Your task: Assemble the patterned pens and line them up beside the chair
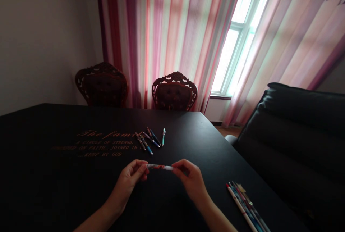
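A pen (pixel 157 167) with a white and red patterned barrel is held level above the black table (pixel 88 196). My left hand (pixel 134 173) pinches its left end between thumb and fingers. Its right, whitish end is pinched by my right hand (pixel 190 176). Beyond my hands lies a loose group of several pens (pixel 147 141), some dark patterned and some with blue ends. A white and mint-green pen (pixel 163 137) rests just right of that group.
Several longer pens (pixel 244 203) lie side by side near the table's right edge. Two carved chairs (pixel 174 93) stand at the far side, before striped curtains (pixel 172 27). A black leather seat (pixel 296 135) is on the right. Lettering (pixel 105 142) marks the tabletop.
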Demonstrator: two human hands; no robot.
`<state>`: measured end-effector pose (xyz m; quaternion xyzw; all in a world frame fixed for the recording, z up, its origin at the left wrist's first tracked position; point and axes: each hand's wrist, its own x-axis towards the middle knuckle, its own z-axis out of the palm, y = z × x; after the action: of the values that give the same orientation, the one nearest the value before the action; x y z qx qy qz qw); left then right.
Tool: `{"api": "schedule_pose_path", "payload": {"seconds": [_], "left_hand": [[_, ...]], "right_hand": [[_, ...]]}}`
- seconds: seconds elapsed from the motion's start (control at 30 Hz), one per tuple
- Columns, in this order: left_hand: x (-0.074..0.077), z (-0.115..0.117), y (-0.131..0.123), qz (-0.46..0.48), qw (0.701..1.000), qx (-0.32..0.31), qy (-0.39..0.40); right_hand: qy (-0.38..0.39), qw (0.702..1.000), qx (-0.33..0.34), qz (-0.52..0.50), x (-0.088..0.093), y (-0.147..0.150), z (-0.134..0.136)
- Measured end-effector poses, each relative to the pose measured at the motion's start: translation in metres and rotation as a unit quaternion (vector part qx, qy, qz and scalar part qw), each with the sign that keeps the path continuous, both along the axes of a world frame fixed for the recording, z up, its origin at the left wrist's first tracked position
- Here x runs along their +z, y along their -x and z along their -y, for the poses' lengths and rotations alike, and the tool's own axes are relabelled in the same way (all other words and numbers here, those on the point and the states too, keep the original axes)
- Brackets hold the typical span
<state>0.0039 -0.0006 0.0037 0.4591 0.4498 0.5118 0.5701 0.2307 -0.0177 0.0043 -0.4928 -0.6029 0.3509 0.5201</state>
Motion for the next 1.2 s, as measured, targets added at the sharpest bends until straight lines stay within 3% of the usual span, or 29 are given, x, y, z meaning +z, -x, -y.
{"api": "schedule_pose_path", "payload": {"seconds": [0.07,0.27,0.4,0.6,0.83,0.93,1.1,1.2], "left_hand": [[-0.002,-0.001,0.000,0.009,1.000,-0.004,-0.003],[0.000,0.000,-0.001,0.009,1.000,-0.004,-0.007],[0.002,0.002,-0.003,0.022,1.000,-0.012,-0.010],[0.003,-0.002,0.004,0.047,0.999,0.017,0.007],[0.006,-0.010,0.019,-0.034,0.994,0.090,-0.056],[0.007,-0.008,0.016,-0.070,0.991,0.073,-0.083],[0.008,-0.001,0.009,-0.164,0.976,-0.019,-0.142],[0.007,0.000,0.010,-0.182,0.971,-0.041,-0.152]], "right_hand": [[-0.006,1.000,-0.011,0.004,-0.001,0.002,0.000],[0.095,0.993,0.042,-0.061,-0.008,0.006,-0.003],[0.060,0.995,0.047,-0.065,-0.006,0.003,-0.002],[0.011,0.998,0.000,-0.059,-0.002,-0.007,-0.004],[0.010,0.995,-0.046,-0.092,0.000,-0.017,-0.008],[0.011,0.997,-0.041,-0.070,-0.002,-0.017,-0.010],[-0.001,0.999,-0.027,-0.029,-0.004,-0.014,-0.009],[-0.009,1.000,-0.023,-0.019,-0.004,-0.014,-0.008]]}}
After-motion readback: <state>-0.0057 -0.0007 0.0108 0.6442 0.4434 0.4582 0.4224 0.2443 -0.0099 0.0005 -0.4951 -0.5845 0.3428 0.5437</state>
